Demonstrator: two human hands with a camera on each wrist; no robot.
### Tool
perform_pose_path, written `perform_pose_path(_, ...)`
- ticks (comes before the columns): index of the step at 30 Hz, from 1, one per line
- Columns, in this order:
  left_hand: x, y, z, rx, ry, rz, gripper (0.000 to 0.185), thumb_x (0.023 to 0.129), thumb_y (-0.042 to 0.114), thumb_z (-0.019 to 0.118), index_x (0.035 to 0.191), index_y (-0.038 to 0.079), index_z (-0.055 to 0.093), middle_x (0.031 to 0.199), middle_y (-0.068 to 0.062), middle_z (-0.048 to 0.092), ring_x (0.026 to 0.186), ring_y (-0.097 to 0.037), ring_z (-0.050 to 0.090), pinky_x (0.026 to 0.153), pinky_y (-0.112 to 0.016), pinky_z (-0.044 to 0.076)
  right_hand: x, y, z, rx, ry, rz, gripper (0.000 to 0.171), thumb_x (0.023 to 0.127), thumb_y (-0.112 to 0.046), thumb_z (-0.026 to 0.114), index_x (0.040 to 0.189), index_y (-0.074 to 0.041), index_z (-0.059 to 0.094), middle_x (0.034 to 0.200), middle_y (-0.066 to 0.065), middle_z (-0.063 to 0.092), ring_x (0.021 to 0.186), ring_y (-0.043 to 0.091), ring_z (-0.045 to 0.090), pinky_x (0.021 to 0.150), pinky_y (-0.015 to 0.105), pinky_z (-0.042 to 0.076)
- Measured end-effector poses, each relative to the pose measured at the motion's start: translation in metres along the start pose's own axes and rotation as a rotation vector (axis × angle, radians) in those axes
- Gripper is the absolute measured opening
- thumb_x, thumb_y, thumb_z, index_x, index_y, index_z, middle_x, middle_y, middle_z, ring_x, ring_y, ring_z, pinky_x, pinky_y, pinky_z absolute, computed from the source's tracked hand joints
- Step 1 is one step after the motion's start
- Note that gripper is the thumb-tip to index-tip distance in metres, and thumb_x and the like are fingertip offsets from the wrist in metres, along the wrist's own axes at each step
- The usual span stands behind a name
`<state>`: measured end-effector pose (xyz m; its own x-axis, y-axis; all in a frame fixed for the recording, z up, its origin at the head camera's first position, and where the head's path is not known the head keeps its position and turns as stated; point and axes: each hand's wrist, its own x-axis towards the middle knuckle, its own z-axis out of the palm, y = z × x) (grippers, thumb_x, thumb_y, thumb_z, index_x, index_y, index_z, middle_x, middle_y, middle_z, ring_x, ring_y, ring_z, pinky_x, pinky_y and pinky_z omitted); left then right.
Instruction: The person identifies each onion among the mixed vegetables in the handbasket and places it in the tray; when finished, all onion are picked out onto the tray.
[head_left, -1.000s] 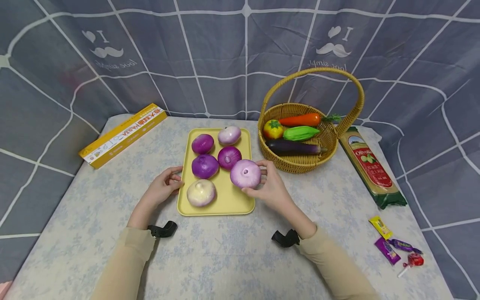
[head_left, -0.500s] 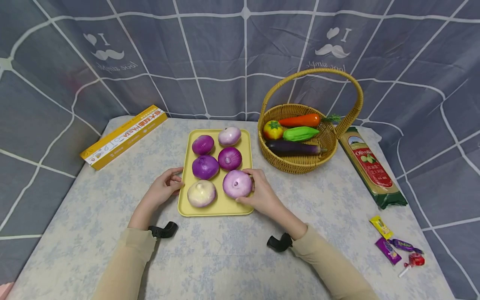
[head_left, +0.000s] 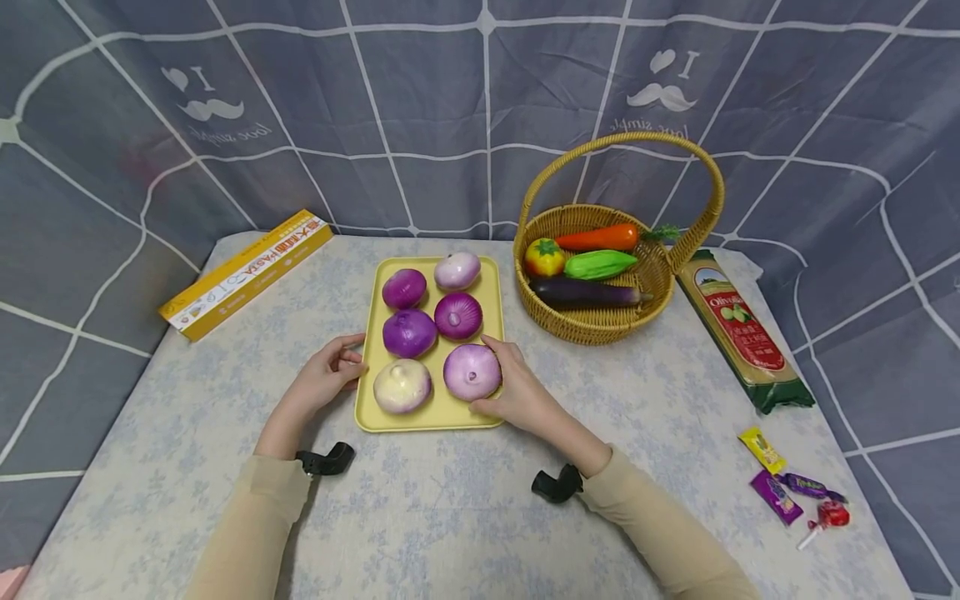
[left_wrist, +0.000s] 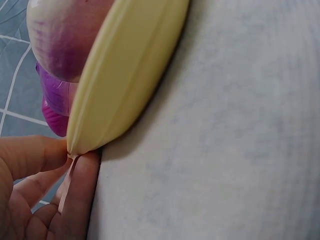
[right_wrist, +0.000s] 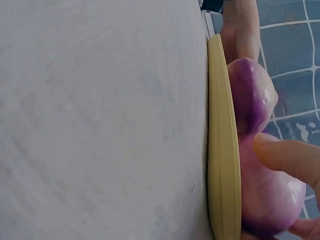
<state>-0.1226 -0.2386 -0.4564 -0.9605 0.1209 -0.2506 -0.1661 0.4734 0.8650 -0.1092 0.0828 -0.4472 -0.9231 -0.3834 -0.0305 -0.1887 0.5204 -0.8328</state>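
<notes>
A yellow tray (head_left: 450, 421) holds several onions in two columns. My left hand (head_left: 324, 375) pinches the tray's left rim; in the left wrist view the thumb (left_wrist: 37, 156) lies against one side of the rim and fingers against the other. At the tray's near right, my right hand (head_left: 517, 387) holds a pale purple onion (head_left: 471, 371), which sits in the tray. Its thumb (right_wrist: 280, 152) touches that onion's near side in the right wrist view, other fingers curve round the far side, partly hidden. A whitish onion (head_left: 402, 386) stands left of it. Darker purple onions (head_left: 409, 333) fill the rows behind.
Behind and right of the tray stands a wicker basket (head_left: 592, 332) with a carrot, an eggplant and other vegetables. A pasta box (head_left: 247, 275) lies at the back left. On the right are an Olivoila packet (head_left: 742, 329), wrapped candies (head_left: 776, 497) and a lollipop (head_left: 831, 514).
The right hand has moved the pale purple onion left and toward the near edge, lowering it into the tray's near right spot. My left hand has stayed at the rim.
</notes>
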Motion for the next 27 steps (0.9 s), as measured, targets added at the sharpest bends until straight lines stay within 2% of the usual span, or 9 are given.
perform_pose_path(8, -0.002, -0.001, 0.0, 0.011, 0.01, -0.02, 0.055, 0.099, 0.009, 0.056, 0.15, 0.003, 0.036, 0.108, -0.014, 0.056, 0.084, -0.006, 0.058, 0.073, -0.02, 0.055, -0.004, -0.004, -0.008, -0.012, 0.019, 0.001, 0.091, 0.074, -0.016, 0.086, 0.15, -0.006, 0.036, 0.14, 0.015, 0.042, 0.122, 0.028, 0.05, 0.107, 0.043, 0.044)
perform_pose_path(17, -0.003, 0.0, 0.002, 0.017, 0.024, -0.025, 0.055, 0.099, 0.009, 0.056, 0.15, 0.004, 0.037, 0.108, -0.015, 0.056, 0.084, -0.008, 0.058, 0.072, -0.02, 0.055, -0.005, 0.001, -0.028, 0.068, 0.053, -0.002, 0.085, 0.075, -0.013, 0.086, 0.146, -0.002, 0.041, 0.146, 0.016, 0.039, 0.139, 0.033, 0.04, 0.113, 0.042, 0.04)
perform_pose_path(22, -0.004, 0.003, 0.002, 0.029, 0.025, -0.038, 0.054, 0.1, 0.01, 0.055, 0.15, 0.004, 0.037, 0.107, -0.015, 0.057, 0.086, -0.01, 0.057, 0.073, -0.02, 0.055, -0.008, 0.001, -0.04, 0.171, 0.09, 0.01, 0.069, 0.083, -0.009, 0.079, 0.142, 0.001, 0.044, 0.145, 0.016, 0.039, 0.14, 0.035, 0.038, 0.114, 0.045, 0.039)
perform_pose_path(27, -0.006, 0.008, -0.001, 0.069, 0.011, -0.038, 0.051, 0.101, 0.009, 0.052, 0.149, 0.002, 0.038, 0.108, -0.017, 0.057, 0.09, -0.013, 0.058, 0.077, -0.021, 0.056, -0.011, 0.001, -0.057, 0.224, 0.162, 0.023, 0.051, 0.092, -0.012, 0.07, 0.137, 0.001, 0.05, 0.139, 0.017, 0.047, 0.134, 0.034, 0.046, 0.11, 0.044, 0.044)
